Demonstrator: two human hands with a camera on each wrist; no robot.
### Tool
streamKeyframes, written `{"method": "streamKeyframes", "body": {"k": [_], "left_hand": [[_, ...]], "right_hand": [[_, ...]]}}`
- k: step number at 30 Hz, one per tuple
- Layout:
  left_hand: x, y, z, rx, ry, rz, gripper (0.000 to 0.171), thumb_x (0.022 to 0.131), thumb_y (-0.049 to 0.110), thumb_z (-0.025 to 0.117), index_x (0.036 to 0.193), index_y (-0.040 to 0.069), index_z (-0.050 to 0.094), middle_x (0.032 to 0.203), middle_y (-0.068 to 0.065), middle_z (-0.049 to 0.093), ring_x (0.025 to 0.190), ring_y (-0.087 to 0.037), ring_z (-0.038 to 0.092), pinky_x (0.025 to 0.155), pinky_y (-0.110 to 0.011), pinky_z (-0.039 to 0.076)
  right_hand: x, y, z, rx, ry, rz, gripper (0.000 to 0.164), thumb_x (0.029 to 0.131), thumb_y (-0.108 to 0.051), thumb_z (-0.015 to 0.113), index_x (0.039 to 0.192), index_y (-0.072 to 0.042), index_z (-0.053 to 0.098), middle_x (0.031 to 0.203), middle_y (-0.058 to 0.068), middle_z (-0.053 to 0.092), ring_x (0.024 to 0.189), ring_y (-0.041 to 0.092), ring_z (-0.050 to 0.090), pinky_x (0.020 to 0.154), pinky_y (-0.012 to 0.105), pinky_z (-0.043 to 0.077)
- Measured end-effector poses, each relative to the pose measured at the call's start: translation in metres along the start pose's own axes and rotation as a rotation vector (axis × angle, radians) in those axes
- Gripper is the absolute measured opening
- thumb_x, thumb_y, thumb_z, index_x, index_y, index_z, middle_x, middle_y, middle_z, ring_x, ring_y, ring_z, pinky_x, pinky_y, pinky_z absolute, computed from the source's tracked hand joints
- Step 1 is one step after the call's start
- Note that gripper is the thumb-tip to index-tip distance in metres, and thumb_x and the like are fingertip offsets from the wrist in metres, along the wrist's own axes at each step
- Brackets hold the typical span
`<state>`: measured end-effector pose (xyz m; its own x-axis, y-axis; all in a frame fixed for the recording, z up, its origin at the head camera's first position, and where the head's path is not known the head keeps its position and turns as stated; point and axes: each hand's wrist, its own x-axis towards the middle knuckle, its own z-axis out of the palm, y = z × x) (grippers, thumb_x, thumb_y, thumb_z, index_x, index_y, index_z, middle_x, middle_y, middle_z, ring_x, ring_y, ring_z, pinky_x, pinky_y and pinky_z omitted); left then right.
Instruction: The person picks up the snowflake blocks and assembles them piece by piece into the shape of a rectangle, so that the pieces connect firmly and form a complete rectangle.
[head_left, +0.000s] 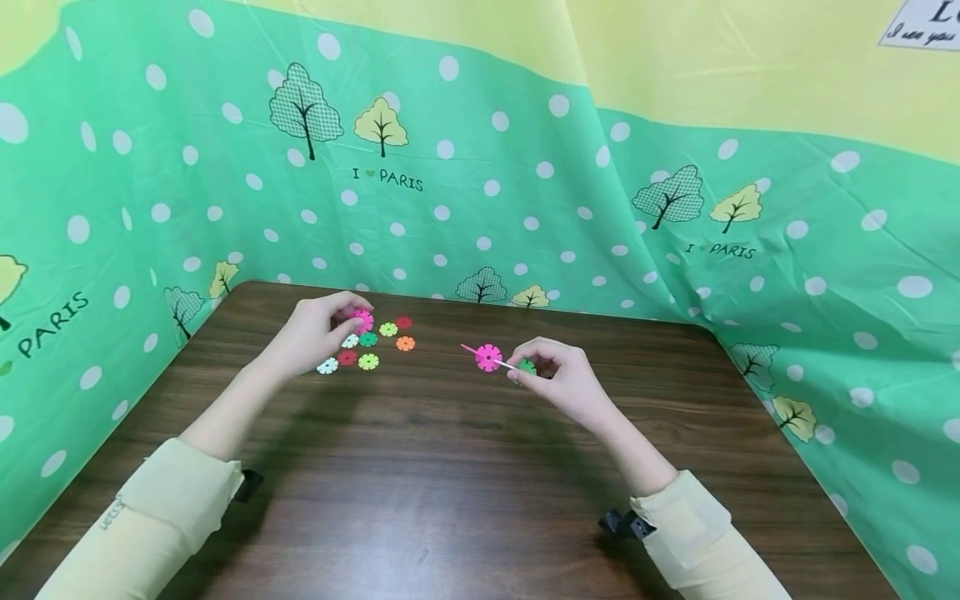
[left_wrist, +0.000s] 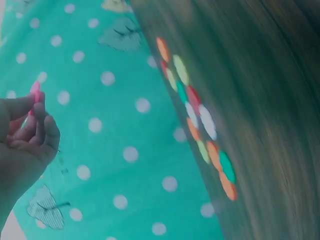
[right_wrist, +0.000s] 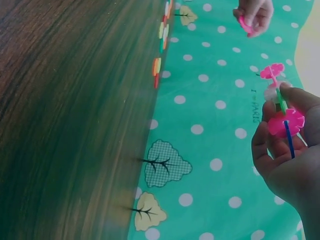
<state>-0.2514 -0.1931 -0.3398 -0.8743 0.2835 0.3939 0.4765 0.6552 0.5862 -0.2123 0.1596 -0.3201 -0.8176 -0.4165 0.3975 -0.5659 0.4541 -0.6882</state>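
Observation:
My left hand [head_left: 318, 329] pinches a bright pink notched building disc [head_left: 363, 322] between thumb and fingertips, above the other discs; in the left wrist view the disc [left_wrist: 35, 91] is seen edge-on. Off to the right, my right hand [head_left: 558, 375] grips a thin stick between thumb and forefinger, with a pink notched disc [head_left: 488, 358] threaded on it. A green disc [head_left: 527, 367] shows just behind the fingers. The right wrist view has a pink disc [right_wrist: 272, 71] at the far end, another pink disc [right_wrist: 286, 123] by the palm and a blue stick [right_wrist: 290, 142] there.
Loose notched discs lie under and beside the left hand, among them an orange disc [head_left: 405, 343], a lime disc [head_left: 368, 362] and a white disc [head_left: 327, 366]. They lie on a dark wooden table [head_left: 420, 467]. A green dotted cloth [head_left: 450, 192] hangs behind it.

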Motion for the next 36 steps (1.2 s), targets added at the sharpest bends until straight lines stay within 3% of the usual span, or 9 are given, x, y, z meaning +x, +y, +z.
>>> {"method": "streamKeyframes", "body": {"k": [8, 20, 28, 36], "left_hand": [[0.001, 0.028, 0.014, -0.112, 0.121, -0.040, 0.012, 0.088, 0.015, 0.068, 0.100, 0.012, 0.067, 0.076, 0.000, 0.066, 0.066, -0.014, 0.057, 0.056, -0.023, 0.044], [-0.001, 0.059, 0.038, -0.244, 0.166, -0.084, 0.013, 0.086, 0.019, 0.070, 0.098, 0.016, 0.068, 0.079, 0.001, 0.071, 0.069, -0.012, 0.061, 0.056, -0.027, 0.047], [0.001, 0.069, 0.045, -0.395, 0.130, -0.118, 0.015, 0.085, 0.020, 0.071, 0.098, 0.013, 0.068, 0.081, 0.001, 0.072, 0.071, -0.016, 0.066, 0.060, -0.027, 0.053], [0.000, 0.073, 0.051, -0.377, 0.075, -0.104, 0.015, 0.085, 0.014, 0.071, 0.099, 0.012, 0.070, 0.081, -0.001, 0.071, 0.069, -0.016, 0.065, 0.058, -0.026, 0.052]], "right_hand": [[0.002, -0.005, 0.004, 0.029, 0.018, -0.077, 0.011, 0.079, -0.001, 0.074, 0.088, -0.002, 0.069, 0.087, 0.008, 0.067, 0.062, 0.013, 0.049, 0.053, 0.023, 0.043], [0.004, -0.012, 0.010, 0.036, 0.024, -0.119, 0.011, 0.078, 0.001, 0.074, 0.088, -0.002, 0.069, 0.088, 0.009, 0.068, 0.067, 0.015, 0.052, 0.056, 0.025, 0.047], [0.005, -0.016, 0.013, 0.048, 0.020, -0.140, 0.012, 0.077, 0.002, 0.074, 0.088, -0.001, 0.069, 0.088, 0.009, 0.068, 0.067, 0.013, 0.051, 0.055, 0.024, 0.046], [0.005, -0.018, 0.014, 0.044, 0.014, -0.142, 0.011, 0.078, 0.001, 0.074, 0.087, -0.003, 0.069, 0.087, 0.009, 0.068, 0.069, 0.016, 0.052, 0.057, 0.023, 0.045]]}}
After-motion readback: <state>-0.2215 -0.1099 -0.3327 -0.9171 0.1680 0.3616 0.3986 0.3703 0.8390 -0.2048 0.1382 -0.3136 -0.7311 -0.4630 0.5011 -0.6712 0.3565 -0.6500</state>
